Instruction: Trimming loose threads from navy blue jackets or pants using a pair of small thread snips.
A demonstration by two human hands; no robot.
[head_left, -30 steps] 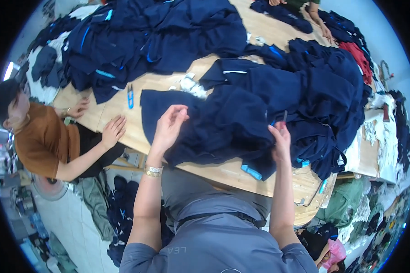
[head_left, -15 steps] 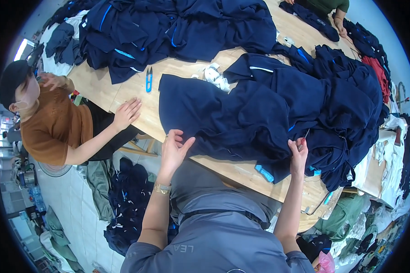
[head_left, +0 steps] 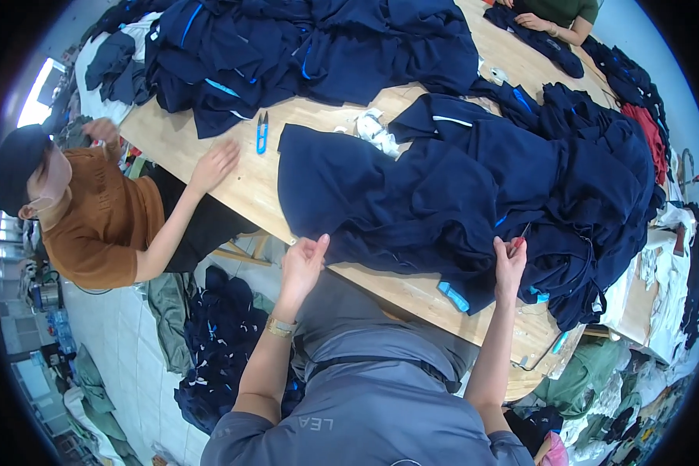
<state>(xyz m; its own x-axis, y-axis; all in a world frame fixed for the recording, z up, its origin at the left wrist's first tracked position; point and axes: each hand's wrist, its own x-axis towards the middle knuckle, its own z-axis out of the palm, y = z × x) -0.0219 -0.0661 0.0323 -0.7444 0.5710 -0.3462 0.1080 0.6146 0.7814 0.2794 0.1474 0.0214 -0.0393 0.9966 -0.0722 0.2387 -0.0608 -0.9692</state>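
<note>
Left hand [head_left: 303, 266]: thumb and fingers were drawn together beside the navy garment [head_left: 396, 194]'s near edge; whether they gripped cloth, I could not tell.
Right hand [head_left: 509, 266]: was closed on a small red-handled tool [head_left: 519, 242].
Garment: lay rumpled on the wooden table [head_left: 373, 281], blue snips [head_left: 259, 143] left of it.

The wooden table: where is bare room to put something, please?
The table is bare left of the blue snips, between the far navy heap and the brown-shirted co-worker's hand. A thin strip shows along the near edge, before the near navy heap. The two heaps crowd most remaining space.
</note>
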